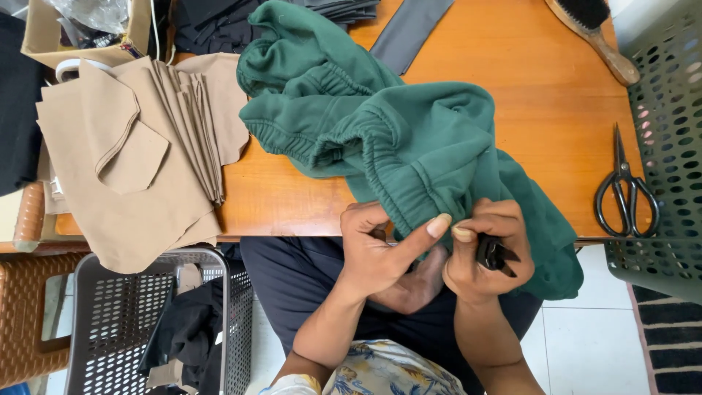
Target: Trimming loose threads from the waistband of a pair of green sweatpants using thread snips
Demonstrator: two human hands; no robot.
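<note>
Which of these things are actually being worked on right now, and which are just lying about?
In use:
- dark green fleece garment with elastic waistband, pinched by the left hand
- small black thread snips, held in the right hand

Lying about:
- large black scissors
- stack of tan cut fabric pieces
- wooden-handled brush
- grey perforated plastic basket
- cardboard box

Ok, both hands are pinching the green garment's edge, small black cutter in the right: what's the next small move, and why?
Probably bring the black snips in the right hand up to the spot pinched between both thumbs. The left hand holds the green garment taut there, and the blades sit just below it.
</note>
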